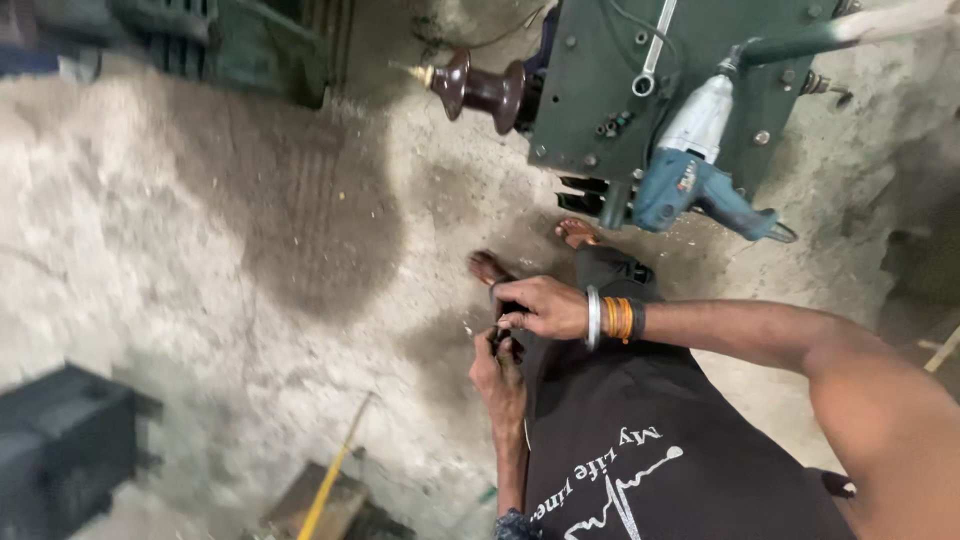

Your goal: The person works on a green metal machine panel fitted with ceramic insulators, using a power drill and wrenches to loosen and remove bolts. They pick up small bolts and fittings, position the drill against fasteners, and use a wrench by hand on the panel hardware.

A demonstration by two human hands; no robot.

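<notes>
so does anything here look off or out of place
Yes: a blue-grey power drill and a spanner lie loose on top of the green metal housing, the drill overhanging its edge. Both hands, left and right, pinch something small and dark, too small to identify.

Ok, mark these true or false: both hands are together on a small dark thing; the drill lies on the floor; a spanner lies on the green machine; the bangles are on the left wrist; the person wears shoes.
1. Both hands, right hand and left hand, meet on a small dark thing: true.
2. Drill on the floor: false, it rests on the green machine.
3. Spanner on the machine: true.
4. Bangles on the left wrist: false, on the right.
5. Shoes: false, the feet are bare.
</notes>
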